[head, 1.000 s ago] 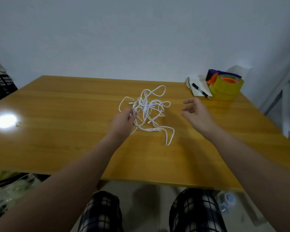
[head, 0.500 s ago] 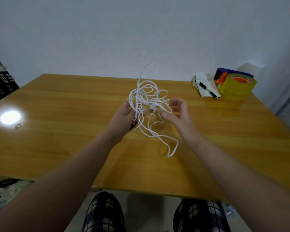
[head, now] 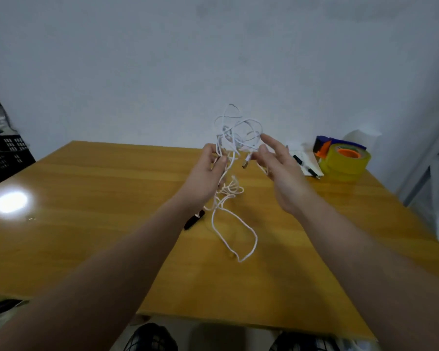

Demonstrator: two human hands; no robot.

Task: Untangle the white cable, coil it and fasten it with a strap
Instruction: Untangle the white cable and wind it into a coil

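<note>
White cable (head: 230, 140) hangs tangled above the table (head: 112, 198), gripped by your left hand (head: 208, 171). Your right hand (head: 276, 163), at 3 o'clock, is splayed, perhaps pinching a strand. Pull hard and you likely cinch the knots.

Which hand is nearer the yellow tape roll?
Right. The right hand is raised just left of the yellow tape roll; the left hand, gripping the white cable, is farther left, beyond the right hand.

Glossy varnished wood desk (head: 91, 188) mirrors a lamp glare; the white cable (head: 235, 224) looks smooth plastic; the yellow tape roll (head: 345, 165) is shiny, translucent
</note>
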